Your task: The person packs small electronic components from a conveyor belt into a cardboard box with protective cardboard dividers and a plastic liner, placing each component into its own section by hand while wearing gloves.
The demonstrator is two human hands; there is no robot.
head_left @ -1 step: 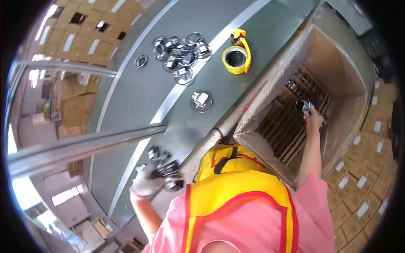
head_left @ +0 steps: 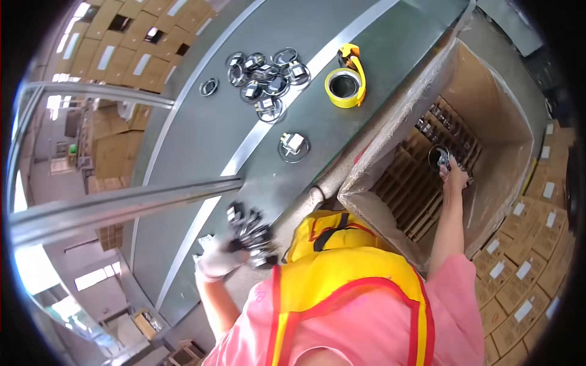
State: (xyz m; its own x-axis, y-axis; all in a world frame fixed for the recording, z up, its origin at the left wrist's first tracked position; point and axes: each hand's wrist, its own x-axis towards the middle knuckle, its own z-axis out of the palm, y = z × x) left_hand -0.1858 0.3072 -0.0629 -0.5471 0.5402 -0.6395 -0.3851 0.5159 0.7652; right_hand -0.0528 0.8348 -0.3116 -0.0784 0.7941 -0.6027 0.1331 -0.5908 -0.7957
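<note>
Many brown cartons (head_left: 122, 47) stand stacked in the upper left of the frame. Right of them, a single black coil (head_left: 209, 86) lies on the grey-green work surface (head_left: 195, 143). At the lower left, the left hand (head_left: 220, 258) is closed on a bunch of black parts (head_left: 255, 236), which juts out just right of and above it; blur hides the exact finger grip. Above, at the upper centre-left, sits a pile of coiled-cable parts (head_left: 266, 74), well apart from that hand. One loose part with a white block (head_left: 293, 144) lies lower, near the centre, then a yellow tape dispenser (head_left: 345, 86). On the right, inside an open divided box (head_left: 497, 119), the right hand (head_left: 453, 176) pinches a coiled part (head_left: 441, 157) at its fingertips, just to the upper left of the hand.
</note>
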